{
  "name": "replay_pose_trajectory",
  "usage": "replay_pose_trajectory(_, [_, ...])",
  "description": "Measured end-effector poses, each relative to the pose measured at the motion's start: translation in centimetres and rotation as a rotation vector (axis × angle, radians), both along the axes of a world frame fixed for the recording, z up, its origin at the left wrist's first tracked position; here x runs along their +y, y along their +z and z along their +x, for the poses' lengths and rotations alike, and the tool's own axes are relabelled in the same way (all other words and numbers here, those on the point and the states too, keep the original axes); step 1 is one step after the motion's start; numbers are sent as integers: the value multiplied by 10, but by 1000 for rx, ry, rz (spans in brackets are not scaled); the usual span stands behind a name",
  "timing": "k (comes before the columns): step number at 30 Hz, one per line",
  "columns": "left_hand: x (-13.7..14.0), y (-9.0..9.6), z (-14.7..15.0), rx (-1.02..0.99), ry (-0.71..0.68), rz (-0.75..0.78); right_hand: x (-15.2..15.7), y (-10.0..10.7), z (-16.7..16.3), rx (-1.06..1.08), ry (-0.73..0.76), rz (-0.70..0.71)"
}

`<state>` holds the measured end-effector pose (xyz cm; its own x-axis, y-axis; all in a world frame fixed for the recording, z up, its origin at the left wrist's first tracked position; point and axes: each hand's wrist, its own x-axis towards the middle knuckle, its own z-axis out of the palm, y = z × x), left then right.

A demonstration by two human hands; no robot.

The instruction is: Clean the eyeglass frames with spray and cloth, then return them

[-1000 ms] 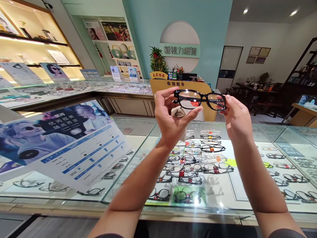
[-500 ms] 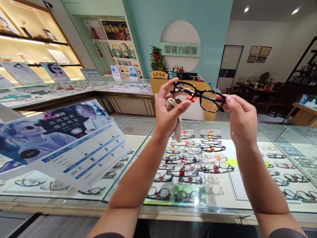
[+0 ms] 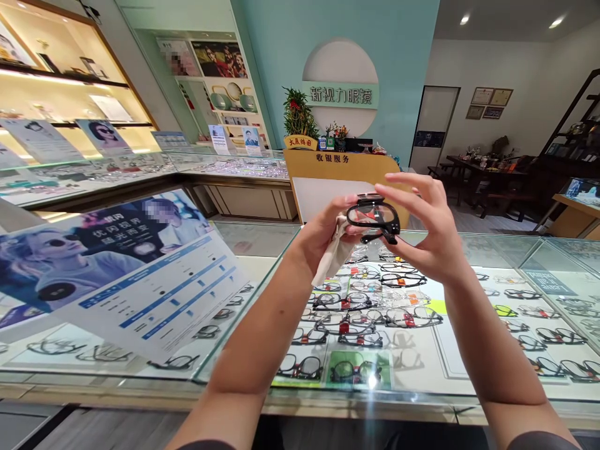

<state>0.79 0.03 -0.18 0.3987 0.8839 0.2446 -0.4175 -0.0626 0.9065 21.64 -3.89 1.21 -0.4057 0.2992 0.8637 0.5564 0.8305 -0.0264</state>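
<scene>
My left hand (image 3: 323, 228) is closed on a pair of black-framed eyeglasses (image 3: 374, 214), held up above the glass display case. The glasses are turned nearly end-on, with one lens facing me and the other part mostly hidden. A pale cleaning cloth (image 3: 332, 256) is also in my left hand, hanging below the fingers. At the right end of the glasses is my right hand (image 3: 424, 228), its fingers spread apart. Its thumb is close to the hinge, and the index fingertip is near the top rim; whether they touch cannot be made out.
Below my hands, the glass display case (image 3: 412, 390) contains rows of eyeglasses. A printed advertising sheet (image 3: 187, 294) stands tilted on the left. Beyond are a yellow counter (image 3: 337, 169) with plants and more glass cases (image 3: 229, 187). A dark table (image 3: 492, 169) stands back right.
The glasses have come down and turned from broadside to nearly end-on. My right hand has loosened its pinch on their right end and spread its fingers. The cloth has shifted with my left hand.
</scene>
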Motion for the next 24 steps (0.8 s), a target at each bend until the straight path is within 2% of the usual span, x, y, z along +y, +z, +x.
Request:
replay_pose_trajectory(5, [-2,-1,-2,-11,-89,-103,5,-6,-3,-5,-114,109])
replay_pose_trajectory(11, [5,-4,-5,1,-146,-183,6,-8,-5,8,-135,179])
replay_pose_trajectory(17, [19,-16,-5,45,-196,-161,2,-5,-4,-50,1,94])
replay_pose_trajectory(20, [19,-15,-5,118,-205,-139,6,-4,-3,-45,46,55])
replay_pose_trajectory(24, [20,-12,-1,255,-161,-32,12,-4,-5,-31,111,-62])
